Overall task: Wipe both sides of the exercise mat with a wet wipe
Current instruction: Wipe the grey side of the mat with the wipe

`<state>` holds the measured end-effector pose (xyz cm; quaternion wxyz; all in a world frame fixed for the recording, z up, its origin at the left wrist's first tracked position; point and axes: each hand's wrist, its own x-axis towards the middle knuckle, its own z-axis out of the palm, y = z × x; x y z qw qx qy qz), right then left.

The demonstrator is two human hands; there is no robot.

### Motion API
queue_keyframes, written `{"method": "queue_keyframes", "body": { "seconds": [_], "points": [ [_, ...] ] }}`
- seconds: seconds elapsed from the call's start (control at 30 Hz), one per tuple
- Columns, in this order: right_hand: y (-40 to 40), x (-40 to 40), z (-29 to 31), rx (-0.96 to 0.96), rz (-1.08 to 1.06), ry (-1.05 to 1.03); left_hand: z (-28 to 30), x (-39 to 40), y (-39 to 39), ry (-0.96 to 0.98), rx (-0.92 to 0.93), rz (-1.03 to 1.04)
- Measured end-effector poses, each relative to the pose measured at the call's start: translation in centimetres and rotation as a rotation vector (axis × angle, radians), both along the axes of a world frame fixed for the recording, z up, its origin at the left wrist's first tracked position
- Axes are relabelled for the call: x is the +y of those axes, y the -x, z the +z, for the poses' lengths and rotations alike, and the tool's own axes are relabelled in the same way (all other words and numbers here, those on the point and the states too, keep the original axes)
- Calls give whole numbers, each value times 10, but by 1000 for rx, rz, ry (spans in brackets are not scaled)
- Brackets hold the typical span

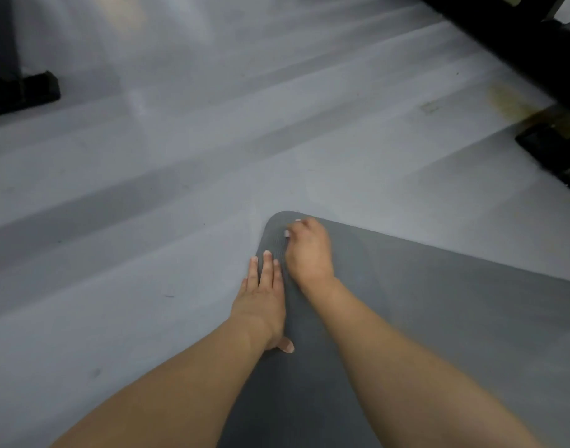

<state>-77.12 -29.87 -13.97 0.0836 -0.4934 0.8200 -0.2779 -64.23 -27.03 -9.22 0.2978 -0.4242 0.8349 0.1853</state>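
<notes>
A dark grey exercise mat (439, 302) lies flat on the floor, its rounded corner pointing away from me. My left hand (261, 299) rests flat on the mat's left edge, fingers straight and together, thumb tucked toward me. My right hand (309, 250) sits on the mat just inside the corner with its fingers curled down onto the surface. Small whitish bits show at its fingertips. I cannot tell whether they are nails or a wipe. No wet wipe is plainly visible.
The pale grey floor (148, 189) spreads out to the left and ahead. A black equipment foot (22, 92) stands at the far left. A black frame (510, 37) crosses the top right, with a black base (555, 153) and a yellowish stain beside it.
</notes>
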Motion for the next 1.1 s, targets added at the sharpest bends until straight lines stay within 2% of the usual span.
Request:
{"method": "queue_keyframes", "body": {
  "seconds": [0.1, 0.17, 0.3, 0.4, 0.47, 0.53, 0.63, 0.73, 0.8, 0.87, 0.97, 1.1],
  "points": [
    [-6, -15, 4, -18, 248, -96, -1, -2, -6, 5, 43, -7],
    [21, -9, 1, 63, 278, -83, -2, -3, -8, 25, 43, -18],
    [83, 35, -9, 176, 35, -32, -7, -5, -11, 48, 72, -43],
    [73, 40, -7, 159, -96, -10, -9, -6, -14, 58, 74, -51],
    [40, 31, -2, 134, -6, 15, -8, -6, -14, 66, 73, -61],
    [6, 25, 4, 124, 181, -51, -7, -7, -13, 69, 55, -73],
    [16, 31, 7, 212, 305, -89, -5, -7, -11, 76, 49, -68],
    [90, 67, 2, 326, 128, -53, -5, -6, -11, 71, 44, -68],
    [137, 101, 3, 319, -58, -91, -6, -7, -10, 77, 41, -71],
    [152, 119, 3, 254, -208, -112, -5, -6, -10, 81, 46, -73],
    [106, 98, 0, 139, -230, -54, -7, -8, -13, 89, 62, -72],
    [-7, 74, 2, 81, 142, -105, -5, -10, -16, 91, 77, -72]
  ]
}}
